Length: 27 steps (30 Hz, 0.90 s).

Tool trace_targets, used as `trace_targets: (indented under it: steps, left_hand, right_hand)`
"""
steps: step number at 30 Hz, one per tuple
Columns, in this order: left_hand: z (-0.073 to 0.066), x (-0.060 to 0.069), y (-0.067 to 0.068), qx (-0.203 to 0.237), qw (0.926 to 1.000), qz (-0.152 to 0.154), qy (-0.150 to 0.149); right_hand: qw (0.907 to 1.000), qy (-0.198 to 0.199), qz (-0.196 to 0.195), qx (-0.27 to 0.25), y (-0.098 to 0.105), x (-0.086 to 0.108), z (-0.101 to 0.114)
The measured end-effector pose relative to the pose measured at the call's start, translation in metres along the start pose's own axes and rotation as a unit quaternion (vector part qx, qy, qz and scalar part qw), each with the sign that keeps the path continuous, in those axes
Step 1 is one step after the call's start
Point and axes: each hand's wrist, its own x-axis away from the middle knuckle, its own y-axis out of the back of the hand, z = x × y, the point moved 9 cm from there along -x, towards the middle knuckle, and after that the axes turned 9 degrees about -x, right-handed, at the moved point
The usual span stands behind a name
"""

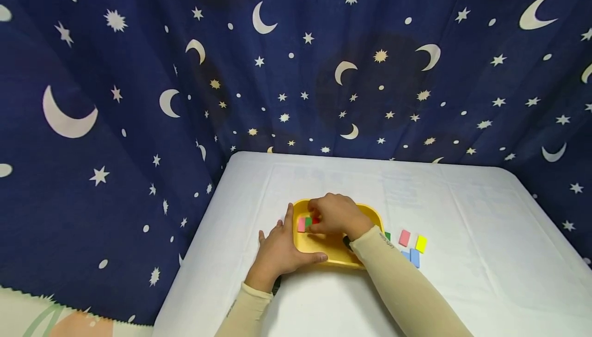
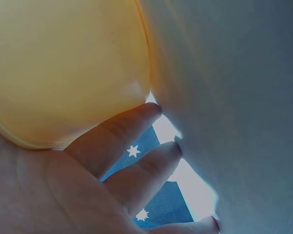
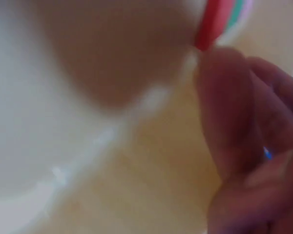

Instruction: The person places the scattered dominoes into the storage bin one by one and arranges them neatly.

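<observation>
A yellow tray [image 1: 339,261] stands on the white table. Inside it, near the left end, a pink block [image 1: 301,224], a green block [image 1: 309,222] and a red block [image 1: 316,220] stand side by side. My right hand [image 1: 339,216] reaches into the tray and pinches the red block, part of which its fingers hide. In the right wrist view the thumb tip meets the lower end of the red block [image 3: 216,22]. Against the tray's left side rests my left hand [image 1: 282,252], fingers stretched along the wall and thumb along the front rim.
Right of the tray lie a pink block [image 1: 404,238], a yellow block [image 1: 421,244] and blue blocks [image 1: 414,258]. A green block [image 1: 387,236] shows partly behind the right sleeve. A dark blue curtain [image 1: 314,70] with moons and stars hangs behind the table [image 1: 472,224].
</observation>
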Motion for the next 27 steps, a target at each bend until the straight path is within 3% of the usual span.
trace_targets:
  steps: [6,15,21,27]
  left_hand:
    - [0.0,0.001,-0.003,0.002,1.0,0.0,0.003]
    - [0.002,0.001,0.001,0.009,0.9999,-0.007,0.005]
    - [0.001,0.002,0.001,0.014,0.9999,-0.007,0.004]
    - [0.0,0.001,0.0,0.014,0.9999,-0.007,-0.002]
  right_hand:
    - [0.9999,0.008,-0.002,-0.01,0.002,0.008,-0.001]
    - [0.9965,0.038,-0.075,0.006,0.029,0.032,0.005]
    - [0.9921,0.047,-0.116,-0.013,0.049,0.06,0.001]
    - [0.9844,0.034,-0.171,0.017,0.073,0.097,-0.009]
